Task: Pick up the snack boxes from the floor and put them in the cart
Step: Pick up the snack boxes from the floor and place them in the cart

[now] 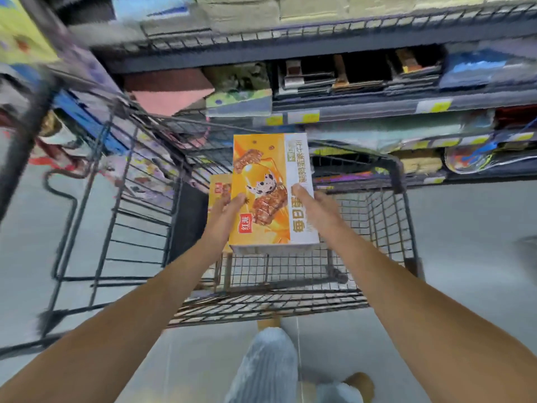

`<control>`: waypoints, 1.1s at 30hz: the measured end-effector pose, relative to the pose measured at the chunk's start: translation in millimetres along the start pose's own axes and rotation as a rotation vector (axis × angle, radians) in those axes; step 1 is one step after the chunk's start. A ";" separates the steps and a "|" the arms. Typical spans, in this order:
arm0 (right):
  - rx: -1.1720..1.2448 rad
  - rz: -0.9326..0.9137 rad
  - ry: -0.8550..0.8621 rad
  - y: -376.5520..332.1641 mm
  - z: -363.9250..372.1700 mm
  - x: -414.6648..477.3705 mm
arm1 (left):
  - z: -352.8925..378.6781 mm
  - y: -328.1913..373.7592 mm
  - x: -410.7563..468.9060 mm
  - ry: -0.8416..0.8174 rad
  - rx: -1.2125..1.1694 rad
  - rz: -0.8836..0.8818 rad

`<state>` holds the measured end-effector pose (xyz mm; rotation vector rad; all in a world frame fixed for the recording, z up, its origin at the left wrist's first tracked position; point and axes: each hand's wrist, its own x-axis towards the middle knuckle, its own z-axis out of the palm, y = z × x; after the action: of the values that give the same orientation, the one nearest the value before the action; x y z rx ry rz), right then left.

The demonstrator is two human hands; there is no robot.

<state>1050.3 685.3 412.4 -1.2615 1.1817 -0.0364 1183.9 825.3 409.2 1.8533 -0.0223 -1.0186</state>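
placing step: left hand (229, 209) and right hand (312, 205) clasp orange snack box (261, 187) by opposite sides above cart (386, 228). second box (219, 193) already inside. next, judged: lower, release.

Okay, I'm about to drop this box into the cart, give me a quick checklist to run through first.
1. Left hand gripping box: ok, it holds the left edge.
2. Right hand gripping box: ok, thumb on top at the right edge.
3. Box above cart: ok.
4. Room beside second box: ok, bare wire bottom shows to its right.
5. More boxes left on floor: cannot tell, none in view.
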 end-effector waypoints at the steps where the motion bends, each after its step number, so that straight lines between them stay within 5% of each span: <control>1: -0.026 0.016 -0.016 1.2 20.2 8.8 | -17.8 -5.6 6.1 0.028 -0.007 -0.029; 8: -0.028 0.243 -0.081 11.0 98.8 33.9 | -82.9 -34.8 42.0 0.083 0.000 -0.217; 17: 0.063 0.305 -0.119 12.9 137.8 60.4 | -92.8 -22.2 80.8 0.159 0.146 -0.132; 25: 0.056 0.160 -0.260 2.5 138.5 55.2 | -75.2 -0.4 70.8 0.138 0.211 0.061; 33: 0.078 0.074 -0.043 9.6 74.5 18.2 | -4.5 4.3 33.4 -0.060 0.249 0.045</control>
<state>1105.0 730.6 381.7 -1.1443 1.1783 -0.0014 1210.2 812.2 392.1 2.0351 -0.2351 -1.0789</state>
